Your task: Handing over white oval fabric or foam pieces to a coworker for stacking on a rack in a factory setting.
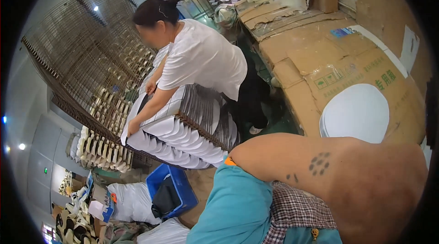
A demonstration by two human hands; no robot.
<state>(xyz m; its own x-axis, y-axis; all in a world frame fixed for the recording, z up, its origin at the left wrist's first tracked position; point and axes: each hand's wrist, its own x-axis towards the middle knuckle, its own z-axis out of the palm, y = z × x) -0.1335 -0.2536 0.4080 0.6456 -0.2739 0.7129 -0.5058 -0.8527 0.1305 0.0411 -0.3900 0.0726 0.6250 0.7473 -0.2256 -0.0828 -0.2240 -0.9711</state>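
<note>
The person's own bare forearm is seen closest, crossing the lower right above a teal garment; neither hand is shown, so the state of the fingers cannot be told. Left of the forearm, a blue crate is set on the floor. Beyond it, stacked white soles are pressed by a co-worker's hand beside a wire rack.

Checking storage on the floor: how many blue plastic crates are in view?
1. A blue plastic crate stands on the floor at lower centre-left, below the wire rack of white insoles, with a dark item inside. Others may be hidden.
</note>
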